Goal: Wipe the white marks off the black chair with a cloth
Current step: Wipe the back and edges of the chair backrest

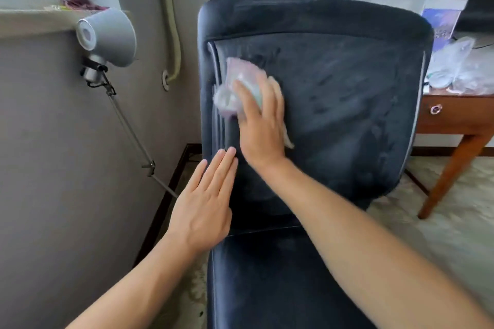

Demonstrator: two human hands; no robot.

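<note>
On the black chair (pixel 334 104) backrest, right hand (pixel 260 125) pressed the crumpled cloth (pixel 235 83) with flat spread grip; left hand (pixel 205 203) rested beside it, fingers straight together.

Head view looks forward and down, close over the somewhat blurred chair (pixel 320 115).

There's a grey metal swing-arm lamp (pixel 107 37) under the windowsill (pixel 32 19), plus a brown wooden counter (pixel 454 117) holding crinkly clear plastic bags (pixel 459 67).

right hand (pixel 260 125) on cloth (pixel 238 88)
</note>
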